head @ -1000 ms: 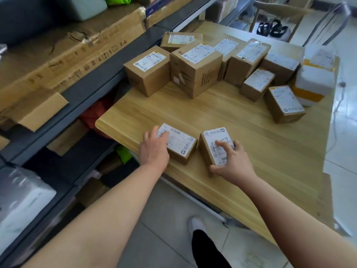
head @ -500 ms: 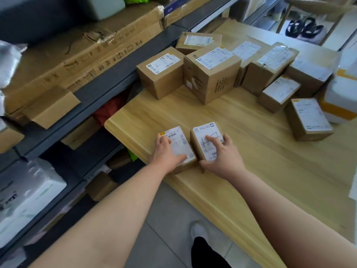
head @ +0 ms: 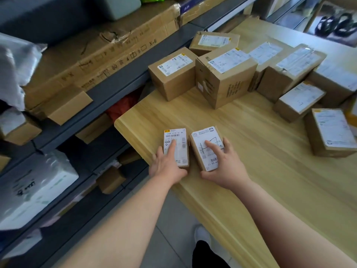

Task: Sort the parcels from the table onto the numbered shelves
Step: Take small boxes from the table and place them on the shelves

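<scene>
Two small flat cardboard parcels with white labels lie side by side near the front left corner of the wooden table. My left hand grips the left small parcel, index finger on its label. My right hand grips the right small parcel, fingers spread over its label. Several bigger brown parcels stand further back, among them one marked "1-6" and a taller one.
Dark metal shelves run along the left, holding a long flat carton, white plastic-wrapped packs and small boxes. More parcels lie on the table's right. Tiled floor and my shoe show below.
Both hands have drawn the two small parcels together and turned them lengthwise, so they now lie parallel near the table's edge. My view has shifted closer and slightly left.
</scene>
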Tool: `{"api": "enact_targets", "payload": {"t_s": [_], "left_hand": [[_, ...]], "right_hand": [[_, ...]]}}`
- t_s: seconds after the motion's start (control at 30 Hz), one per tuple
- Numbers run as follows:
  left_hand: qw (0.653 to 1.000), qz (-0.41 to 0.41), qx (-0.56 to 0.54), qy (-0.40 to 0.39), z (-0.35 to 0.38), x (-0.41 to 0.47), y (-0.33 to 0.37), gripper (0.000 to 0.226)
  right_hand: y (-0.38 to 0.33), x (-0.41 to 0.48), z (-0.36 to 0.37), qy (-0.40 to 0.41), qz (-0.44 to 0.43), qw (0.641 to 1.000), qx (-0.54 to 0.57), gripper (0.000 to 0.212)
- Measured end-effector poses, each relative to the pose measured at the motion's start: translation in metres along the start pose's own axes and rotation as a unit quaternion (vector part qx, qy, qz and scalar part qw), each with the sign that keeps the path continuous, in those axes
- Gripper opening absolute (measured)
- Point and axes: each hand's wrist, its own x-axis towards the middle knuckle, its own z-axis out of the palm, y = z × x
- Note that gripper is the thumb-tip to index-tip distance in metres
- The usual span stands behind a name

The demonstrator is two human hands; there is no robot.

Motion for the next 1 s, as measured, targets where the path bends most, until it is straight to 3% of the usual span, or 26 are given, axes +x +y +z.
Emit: {"api": "enact_targets", "payload": {"t_s": [0.13, 0.33, 0.5, 0.57, 0.7, 0.83, 1.0], "left_hand": [[1.0, -0.014, 0.009, -0.007, -0.003, 0.0, 0.002, 0.112], [0.993, -0.04, -0.1, 0.043, 0.001, -0.006, 0.014, 0.105], [0.981, -0.08, -0.166, 0.059, 0.001, -0.018, -0.005, 0.122], [0.978, -0.087, -0.181, 0.065, -0.005, -0.025, -0.02, 0.118], [0.975, -0.098, -0.184, 0.081, -0.024, -0.044, -0.066, 0.089], [0.96, -0.153, -0.194, 0.13, -0.039, -0.077, -0.128, 0.09], [0.918, -0.221, -0.247, 0.219, -0.048, -0.142, -0.211, 0.084]], "right_hand": [[-0.001, 0.001, 0.001, 0.014, 0.015, 0.999, -0.03, 0.096], [-0.003, 0.003, 0.0, 0.012, 0.008, 1.0, -0.013, 0.096], [-0.002, -0.004, 0.001, 0.034, -0.004, 0.999, 0.031, 0.091], [-0.011, -0.004, 0.004, 0.02, -0.019, 0.999, 0.037, 0.091], [-0.046, -0.003, 0.018, -0.037, -0.055, 0.998, 0.022, 0.092], [-0.097, -0.009, 0.041, -0.087, -0.116, 0.989, 0.0, 0.095], [-0.186, -0.041, 0.08, -0.123, -0.227, 0.966, -0.013, 0.095]]}}
